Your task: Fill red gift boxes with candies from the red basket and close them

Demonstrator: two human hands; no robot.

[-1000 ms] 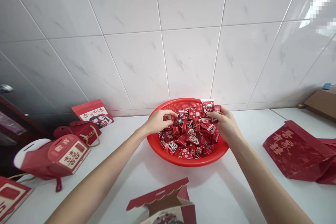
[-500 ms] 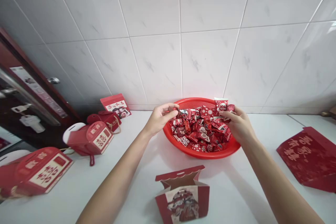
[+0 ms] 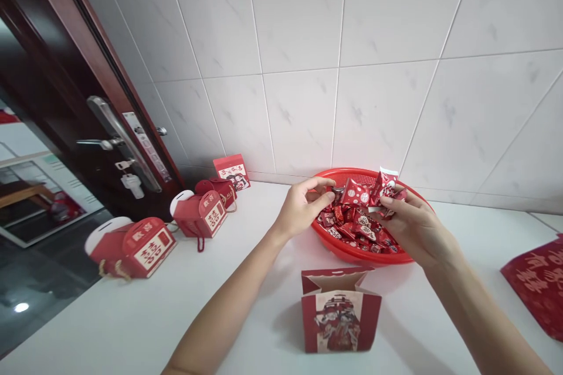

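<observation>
A red plastic basket (image 3: 325,240) is heaped with candies (image 3: 363,228) in red wrappers. Over its left rim, my left hand (image 3: 303,208) is closed, thumb and fingers curled around a candy that is mostly hidden. My right hand (image 3: 416,225), above the basket's right side, pinches several wrapped candies (image 3: 386,183), one with a white end pointing up. A dotted red candy (image 3: 357,193) shows between the two hands. In front of the basket stands a red paper gift box (image 3: 310,322) with its top open and a pictured front.
Red gift boxes with rope handles (image 3: 136,252) (image 3: 200,214) line the left of the white counter (image 3: 246,228), with a small pictured box (image 3: 233,173) by the tiled wall. A flat red bag (image 3: 539,281) lies at right. Beyond the left edge is a dark door (image 3: 74,70) with keys.
The view has turned left, so the counter scene sits further right. My right hand has come closer to my left, bringing its candies inward over the basket.
</observation>
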